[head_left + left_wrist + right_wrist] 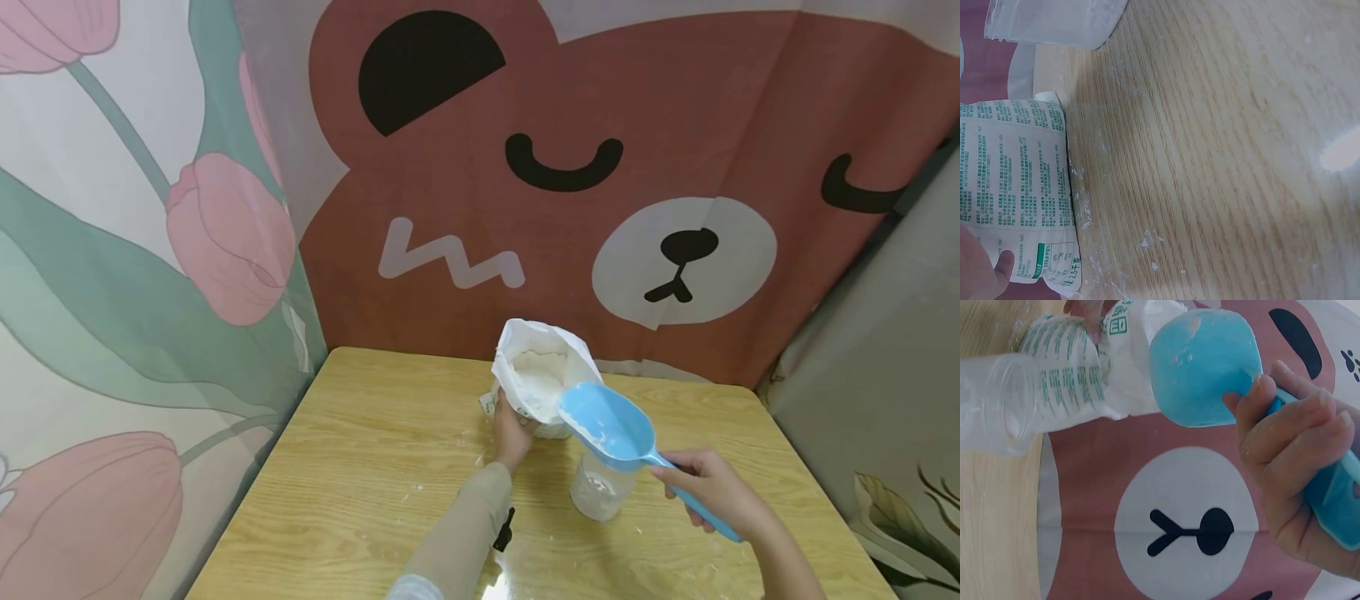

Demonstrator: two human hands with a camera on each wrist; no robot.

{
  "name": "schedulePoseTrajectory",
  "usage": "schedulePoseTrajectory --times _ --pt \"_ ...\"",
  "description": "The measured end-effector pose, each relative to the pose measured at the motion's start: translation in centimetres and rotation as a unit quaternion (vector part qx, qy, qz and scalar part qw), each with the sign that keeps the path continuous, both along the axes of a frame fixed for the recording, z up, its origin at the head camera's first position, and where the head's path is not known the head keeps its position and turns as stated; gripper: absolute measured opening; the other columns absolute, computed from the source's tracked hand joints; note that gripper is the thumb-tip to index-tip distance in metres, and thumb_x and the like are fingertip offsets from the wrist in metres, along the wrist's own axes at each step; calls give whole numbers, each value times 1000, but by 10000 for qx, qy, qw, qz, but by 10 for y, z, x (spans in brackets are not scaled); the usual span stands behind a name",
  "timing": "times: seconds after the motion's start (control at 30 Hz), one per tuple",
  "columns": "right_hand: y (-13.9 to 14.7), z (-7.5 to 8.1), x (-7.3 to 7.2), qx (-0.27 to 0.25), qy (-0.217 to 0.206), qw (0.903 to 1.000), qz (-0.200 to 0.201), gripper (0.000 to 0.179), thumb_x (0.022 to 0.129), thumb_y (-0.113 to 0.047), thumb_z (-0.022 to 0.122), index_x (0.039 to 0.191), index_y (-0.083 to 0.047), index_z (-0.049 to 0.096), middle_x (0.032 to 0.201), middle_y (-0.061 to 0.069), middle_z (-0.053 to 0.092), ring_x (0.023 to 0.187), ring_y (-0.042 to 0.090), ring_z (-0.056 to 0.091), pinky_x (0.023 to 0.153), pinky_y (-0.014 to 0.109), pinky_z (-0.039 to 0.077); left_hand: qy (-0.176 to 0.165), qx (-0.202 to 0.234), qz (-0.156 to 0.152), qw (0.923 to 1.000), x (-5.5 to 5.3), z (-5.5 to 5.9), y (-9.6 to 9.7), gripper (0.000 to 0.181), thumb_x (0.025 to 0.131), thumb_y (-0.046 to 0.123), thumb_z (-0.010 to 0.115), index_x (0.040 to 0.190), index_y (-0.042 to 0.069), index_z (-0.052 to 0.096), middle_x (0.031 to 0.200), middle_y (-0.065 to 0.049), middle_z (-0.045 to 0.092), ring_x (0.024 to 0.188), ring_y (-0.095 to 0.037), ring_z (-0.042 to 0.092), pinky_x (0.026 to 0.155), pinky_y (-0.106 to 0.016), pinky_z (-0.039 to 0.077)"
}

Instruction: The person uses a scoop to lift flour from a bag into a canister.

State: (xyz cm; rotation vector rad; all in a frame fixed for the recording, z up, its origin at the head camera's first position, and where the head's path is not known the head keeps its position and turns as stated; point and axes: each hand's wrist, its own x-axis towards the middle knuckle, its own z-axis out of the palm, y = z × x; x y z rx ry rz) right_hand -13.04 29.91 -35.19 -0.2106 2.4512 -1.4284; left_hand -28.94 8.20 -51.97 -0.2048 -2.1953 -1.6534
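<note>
An opened white bag of flour-like powder (pixel 542 387), printed in green, stands towards the back of the table. My left hand (pixel 512 433) grips its left side; the thumb (pixel 1004 265) shows against the print in the left wrist view. My right hand (pixel 712 487) holds a light blue scoop (pixel 611 425) by its handle, fingers curled round it. The scoop's front lip overlaps the right edge of the bag's mouth in the head view, and a little white powder clings inside. Below the scoop stands a clear jar (pixel 598 492) without a lid, its mouth partly hidden from above.
White specks of powder (pixel 1150 240) lie scattered on the wooden table (pixel 352 467). A curtain with a bear (pixel 450 167) hangs right behind the table, and a tulip-printed cloth (pixel 225 242) hangs along the left.
</note>
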Motion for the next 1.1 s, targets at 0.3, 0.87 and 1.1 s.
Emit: schedulePoseTrajectory --times 0.3,0.87,1.1 --pt "16 1 11 152 -162 9998 -6 35 91 -27 51 104 5 57 70 11 52 40 11 42 33 28 40 -30 -109 -10 9999 -1 0 -1 83 70 7 76 137 12 27 125 -7 46 115 -22 43 97 -34 33" --pt "45 -12 18 10 -636 9978 176 50 92 -24 50 121 16 44 71 10 53 41 10 40 34 26 39 64 -191 136 9997 -2 -1 0 84 69 6 76 136 9 27 125 -10 46 115 -25 43 96 -37 35" --pt "44 -18 12 243 -837 9961 114 45 89 -29 54 112 9 54 67 7 51 40 11 33 36 23 32 -40 -158 138 9998 -1 0 1 82 69 6 76 136 8 27 125 -11 46 115 -26 43 97 -36 34"
